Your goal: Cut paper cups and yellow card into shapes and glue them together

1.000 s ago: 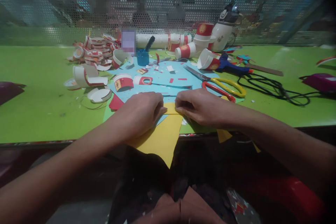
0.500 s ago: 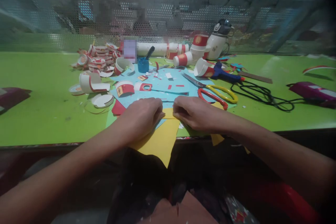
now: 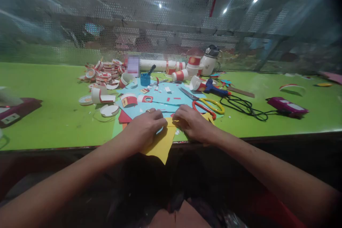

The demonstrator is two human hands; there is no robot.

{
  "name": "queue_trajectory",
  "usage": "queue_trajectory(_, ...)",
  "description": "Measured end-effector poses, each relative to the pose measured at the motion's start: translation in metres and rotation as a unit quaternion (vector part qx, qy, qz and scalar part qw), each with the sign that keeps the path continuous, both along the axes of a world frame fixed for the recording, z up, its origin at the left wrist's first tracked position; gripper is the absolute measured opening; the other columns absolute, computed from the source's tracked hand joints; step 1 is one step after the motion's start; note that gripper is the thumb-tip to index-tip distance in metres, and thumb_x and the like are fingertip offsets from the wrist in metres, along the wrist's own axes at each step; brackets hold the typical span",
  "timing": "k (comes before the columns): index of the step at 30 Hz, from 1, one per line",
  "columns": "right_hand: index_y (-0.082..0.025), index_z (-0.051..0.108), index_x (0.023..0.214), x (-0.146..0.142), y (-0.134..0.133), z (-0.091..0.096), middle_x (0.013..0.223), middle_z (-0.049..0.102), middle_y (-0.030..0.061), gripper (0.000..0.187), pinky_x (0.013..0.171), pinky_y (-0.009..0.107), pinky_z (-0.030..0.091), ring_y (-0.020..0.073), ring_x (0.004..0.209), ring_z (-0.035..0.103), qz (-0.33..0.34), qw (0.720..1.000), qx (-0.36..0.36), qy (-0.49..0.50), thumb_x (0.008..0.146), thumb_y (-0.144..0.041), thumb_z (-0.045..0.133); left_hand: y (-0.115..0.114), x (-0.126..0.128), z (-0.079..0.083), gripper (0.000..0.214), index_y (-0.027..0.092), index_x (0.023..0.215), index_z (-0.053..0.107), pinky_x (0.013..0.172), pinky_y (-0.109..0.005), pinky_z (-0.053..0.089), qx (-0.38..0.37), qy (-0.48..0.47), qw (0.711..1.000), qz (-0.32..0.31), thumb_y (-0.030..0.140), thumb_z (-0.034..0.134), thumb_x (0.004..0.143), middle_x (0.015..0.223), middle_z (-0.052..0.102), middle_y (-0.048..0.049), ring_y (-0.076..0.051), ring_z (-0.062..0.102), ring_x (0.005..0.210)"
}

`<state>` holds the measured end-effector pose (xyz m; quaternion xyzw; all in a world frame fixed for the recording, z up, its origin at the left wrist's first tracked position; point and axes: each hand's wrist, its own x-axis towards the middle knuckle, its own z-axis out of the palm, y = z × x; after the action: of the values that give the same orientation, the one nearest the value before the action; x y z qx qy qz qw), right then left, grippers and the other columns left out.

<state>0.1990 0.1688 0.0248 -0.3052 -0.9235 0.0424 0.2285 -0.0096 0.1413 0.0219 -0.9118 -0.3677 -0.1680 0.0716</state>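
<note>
A sheet of yellow paper [image 3: 163,146] lies at the table's front edge, its pointed lower end hanging over. My left hand [image 3: 146,128] is closed on its folded upper strip, fingers curled down. Just to the right, my right hand [image 3: 191,123] pinches the same strip, with a short stretch of yellow showing between both hands. Beneath and beyond them are sheets of light blue paper [image 3: 162,94] strewn with small scraps. Scissors [image 3: 204,105] with red and yellow handles lie beyond my right hand, blades pointing away to the left.
Cut paper cups [image 3: 99,96] and a pile of cup pieces [image 3: 105,73] sit at the left. A blue glue gun [image 3: 215,88] with coiled black cord [image 3: 244,108] lies right, near a purple power strip [image 3: 288,107]. A white jug [image 3: 210,62] stands at the back.
The head view has tilted up and shifted, so the table things appear lower and farther left. Both hands keep their hold on the yellow paper, close together.
</note>
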Motion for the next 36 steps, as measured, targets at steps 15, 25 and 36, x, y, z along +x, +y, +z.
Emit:
queue_trajectory(15,-0.021,0.067,0.109,0.006,-0.003,0.000,0.100,0.060,0.0111,0.035,0.078,0.037,0.044,0.0226,0.093,0.046,0.054,0.991,0.070,-0.103,0.084,-0.002,0.050,-0.018,0.001,0.000,0.023,0.011,0.099,0.060,0.068,-0.034,0.042,0.047,0.061,0.997,0.000,0.007,0.043,0.084,0.086,0.056,-0.0099,-0.021,0.047,0.079)
queue_trajectory(25,-0.022,0.061,0.119,0.012,-0.005,0.006,0.112,0.057,0.0142,0.040,0.080,0.039,0.046,0.0244,0.100,0.046,0.080,0.983,0.078,-0.145,0.083,-0.005,0.054,-0.019,0.006,0.004,0.018,0.009,0.086,0.062,0.066,-0.036,0.042,0.057,0.110,0.992,0.002,0.005,0.046,0.079,0.083,0.056,-0.0120,-0.023,0.047,0.079)
queue_trajectory(36,-0.024,0.060,0.121,0.061,-0.002,0.002,0.133,0.047,0.0132,0.053,0.101,0.055,0.031,0.0286,0.124,0.035,0.053,0.981,0.113,-0.149,0.076,0.003,0.049,-0.025,0.006,0.009,0.020,0.010,0.083,0.064,0.066,-0.034,0.044,0.018,0.090,0.995,0.031,0.007,0.044,0.082,0.084,0.057,-0.0126,-0.021,0.050,0.080)
